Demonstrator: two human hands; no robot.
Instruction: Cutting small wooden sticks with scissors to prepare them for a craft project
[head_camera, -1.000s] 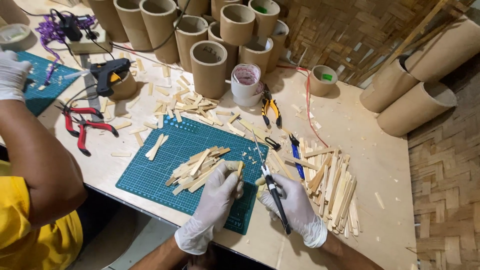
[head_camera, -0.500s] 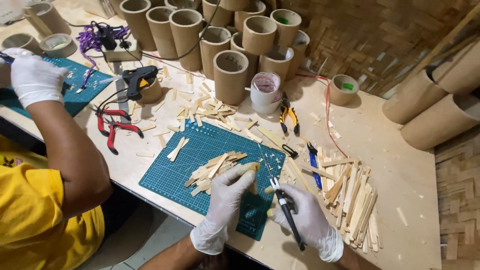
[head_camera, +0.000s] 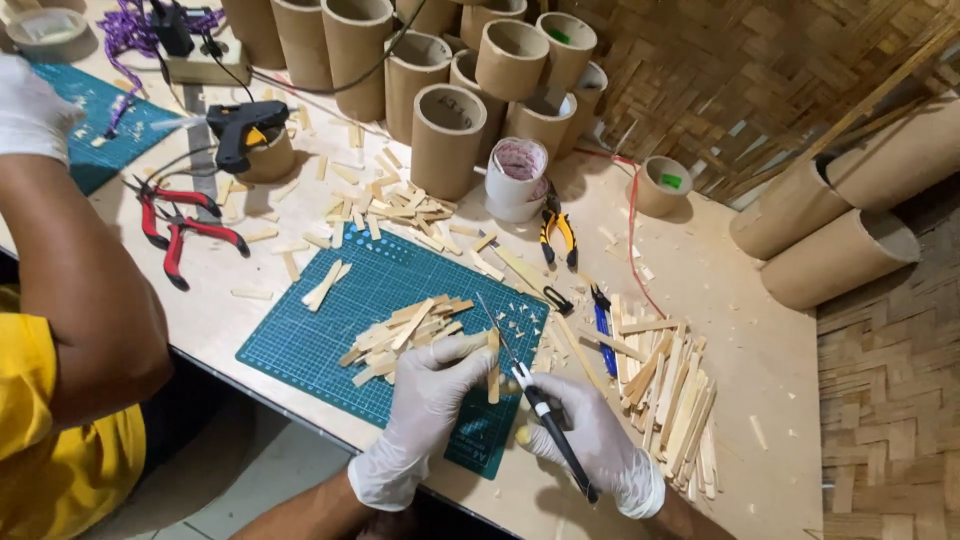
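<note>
2 gloved hands, left hand (head_camera: 425, 400) grip pinching wooden strip (head_camera: 493, 366), right hand (head_camera: 590, 440) grip holding craft knife (head_camera: 545, 415), wrists cut off

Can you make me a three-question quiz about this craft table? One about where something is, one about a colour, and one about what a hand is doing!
1. Where does the black glue gun sit?
A. On a short cardboard tube
B. On the green mat
C. On the floor

2. What colour are the handles of the pliers beside the roll of tape?
A. Purple
B. Yellow
C. White

3. What is the right hand doing?
A. Resting open on the table
B. Holding a craft knife
C. Holding a cardboard tube

Answers:
1. A, the gun rests on top of a low tube near the red pliers.
2. B, their grips are yellow and black.
3. B, its gloved fingers wrap the knife, whose blade points at the wooden stick that the left hand pinches over the cutting mat.
</note>
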